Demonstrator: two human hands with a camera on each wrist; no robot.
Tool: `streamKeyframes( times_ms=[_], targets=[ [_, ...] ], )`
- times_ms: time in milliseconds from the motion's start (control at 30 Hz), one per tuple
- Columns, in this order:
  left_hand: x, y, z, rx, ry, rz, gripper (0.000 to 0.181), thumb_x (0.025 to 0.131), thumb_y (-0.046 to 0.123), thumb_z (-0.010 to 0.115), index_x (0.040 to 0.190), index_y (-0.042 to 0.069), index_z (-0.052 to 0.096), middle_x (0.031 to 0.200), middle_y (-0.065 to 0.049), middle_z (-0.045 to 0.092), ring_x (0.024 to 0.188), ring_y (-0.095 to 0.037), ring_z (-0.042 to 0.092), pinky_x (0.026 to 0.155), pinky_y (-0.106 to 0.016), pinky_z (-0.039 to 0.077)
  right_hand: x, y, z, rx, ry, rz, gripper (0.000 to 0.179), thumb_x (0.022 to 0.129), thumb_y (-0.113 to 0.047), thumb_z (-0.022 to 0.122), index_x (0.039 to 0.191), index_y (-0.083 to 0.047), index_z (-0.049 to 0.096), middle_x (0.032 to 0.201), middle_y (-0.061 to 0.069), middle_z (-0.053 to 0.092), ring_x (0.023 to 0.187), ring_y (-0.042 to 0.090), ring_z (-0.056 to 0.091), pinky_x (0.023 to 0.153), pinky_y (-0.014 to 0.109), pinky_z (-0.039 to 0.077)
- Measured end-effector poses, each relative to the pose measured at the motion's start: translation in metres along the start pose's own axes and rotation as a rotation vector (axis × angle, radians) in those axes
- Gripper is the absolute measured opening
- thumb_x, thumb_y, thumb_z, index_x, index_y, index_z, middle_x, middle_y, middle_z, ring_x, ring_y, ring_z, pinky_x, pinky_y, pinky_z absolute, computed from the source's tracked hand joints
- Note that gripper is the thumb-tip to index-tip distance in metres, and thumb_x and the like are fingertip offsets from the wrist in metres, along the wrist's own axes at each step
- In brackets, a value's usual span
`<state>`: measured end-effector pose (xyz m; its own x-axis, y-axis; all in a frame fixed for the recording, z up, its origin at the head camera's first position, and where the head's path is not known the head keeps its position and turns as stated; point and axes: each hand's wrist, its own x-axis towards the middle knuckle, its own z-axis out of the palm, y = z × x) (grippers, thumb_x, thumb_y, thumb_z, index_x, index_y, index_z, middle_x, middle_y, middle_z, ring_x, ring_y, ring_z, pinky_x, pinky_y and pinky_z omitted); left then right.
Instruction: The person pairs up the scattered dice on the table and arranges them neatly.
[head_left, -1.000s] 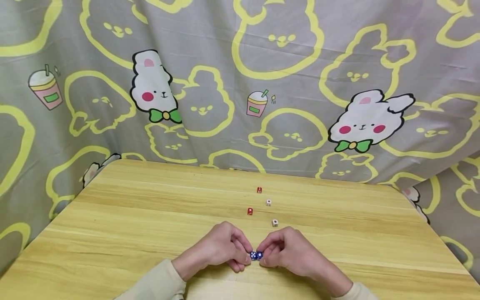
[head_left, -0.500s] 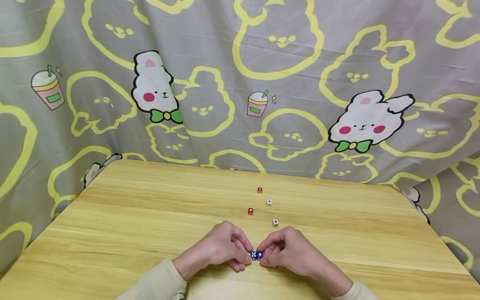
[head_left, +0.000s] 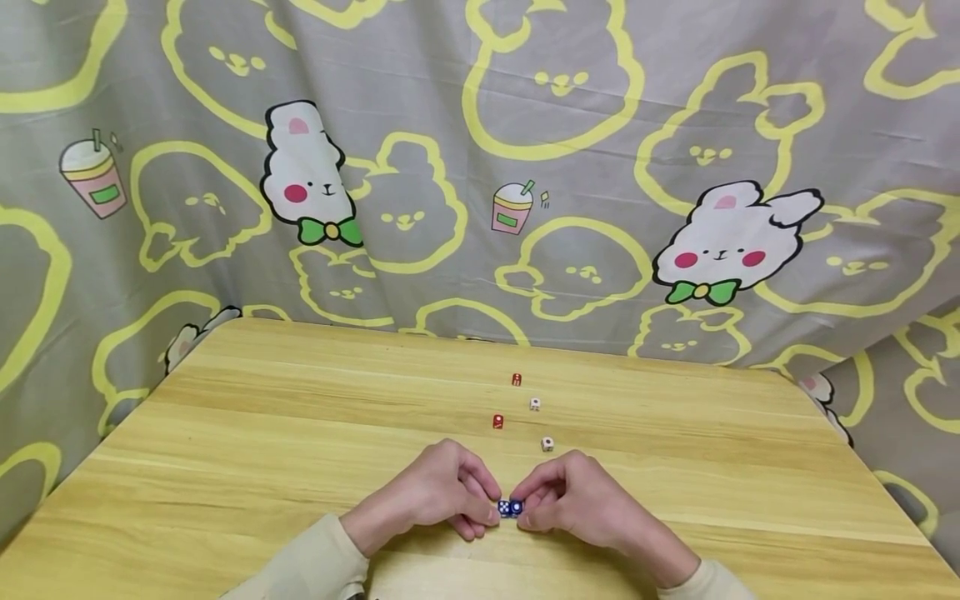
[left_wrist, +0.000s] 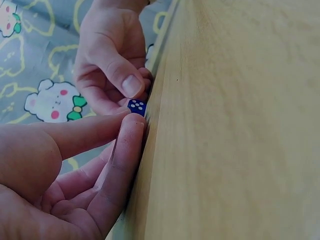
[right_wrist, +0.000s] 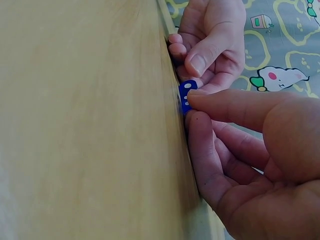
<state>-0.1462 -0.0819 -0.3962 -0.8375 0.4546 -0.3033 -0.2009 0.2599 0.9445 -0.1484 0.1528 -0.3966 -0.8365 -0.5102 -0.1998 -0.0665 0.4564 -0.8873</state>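
Pinching a blue die with the left hand, fingers drawn in to its width; likewise gripping a second blue die with the right hand. Holding both side by side on the desk, apparently touching. Hidden in part by fingertips along the outer sides, so hard to tell the exact contact; showing one five-pip face to the left wrist view. Cut off by the bottom of the head view at both sleeves and the near edge. Too small for reading every pip on the red die, white die, second white die and second red die beyond. Bounded behind by a curtain; stretching broadly past both wrists toward slanting side edges.
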Motion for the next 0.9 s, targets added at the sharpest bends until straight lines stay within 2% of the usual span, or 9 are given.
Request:
streamKeyframes(
  times_ms=[200,533,900],
  targets=[
    [0.000,0.003,-0.001,0.061,0.020,0.015,0.014,0.083,-0.002,0.086,0.092,0.001,0.076,0.072,-0.008,0.076,0.056,-0.014,0.069,0.053,-0.030,0.062,0.000,-0.001,-0.001,-0.006,-0.002,0.002,0.020,0.083,-0.010,0.089,0.102,-0.008,0.082,0.083,0.003,0.077,0.074,0.011,0.067,0.062,0.019,0.053],
    [0.002,0.011,-0.009,0.202,0.102,0.104,0.017,0.085,0.008,0.087,0.097,0.002,0.077,0.073,-0.004,0.075,0.061,-0.014,0.069,0.058,-0.031,0.061,-0.002,-0.001,-0.002,-0.003,0.001,0.015,0.019,0.083,-0.010,0.089,0.101,-0.008,0.082,0.083,0.002,0.077,0.074,0.010,0.066,0.061,0.019,0.052],
    [0.014,0.019,-0.021,0.237,0.194,0.135,0.020,0.084,0.010,0.087,0.100,0.003,0.078,0.082,-0.004,0.074,0.067,-0.015,0.068,0.060,-0.032,0.059,0.000,-0.001,-0.001,0.015,-0.002,0.006,0.020,0.082,-0.008,0.088,0.101,-0.006,0.082,0.084,0.003,0.077,0.073,0.009,0.066,0.062,0.018,0.052]
  ],
)
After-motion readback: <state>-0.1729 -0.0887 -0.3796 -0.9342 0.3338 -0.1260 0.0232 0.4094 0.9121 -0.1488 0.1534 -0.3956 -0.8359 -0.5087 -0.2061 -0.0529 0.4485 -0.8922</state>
